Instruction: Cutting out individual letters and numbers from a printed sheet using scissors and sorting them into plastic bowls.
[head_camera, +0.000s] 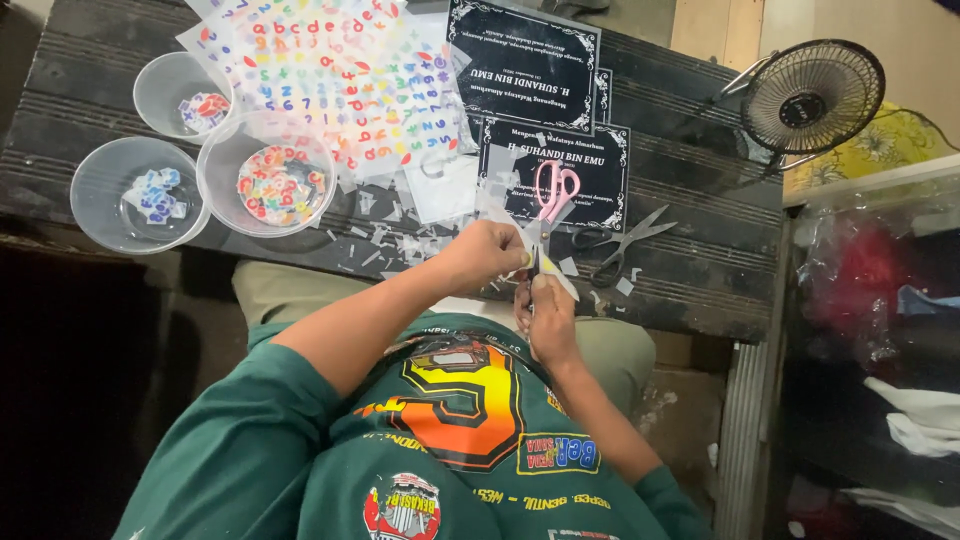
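Pinching from both sides, your left hand curls its fingers closed over the upper end of a small clear plastic sticker strip with a yellow mark. Your right hand presses thumb and fingers together on its lower end. The strip sits between the two hands, just above the near edge of the black slatted wooden table. Held taut like that, close to your chest, it looks easier to work on. A thin dark thing shows between your fingertips; I cannot tell what it is.

The strip is glossy, see-through and narrow, its edges ragged.

At 12 o'clock from your hands, pink-handled scissors lie on a black card with a white ornamental border, blades pointing back at you, within easy reach. At 2 o'clock rest grey metal scissors. White paper offcuts litter the table at 9 o'clock.

Further out at 10 o'clock, three clear round plastic bowls hold sorted coloured cut-outs, and clear sheets of coloured letter stickers fan out at 11 o'clock. A small black wire-guard fan stands at 2 o'clock, well apart.
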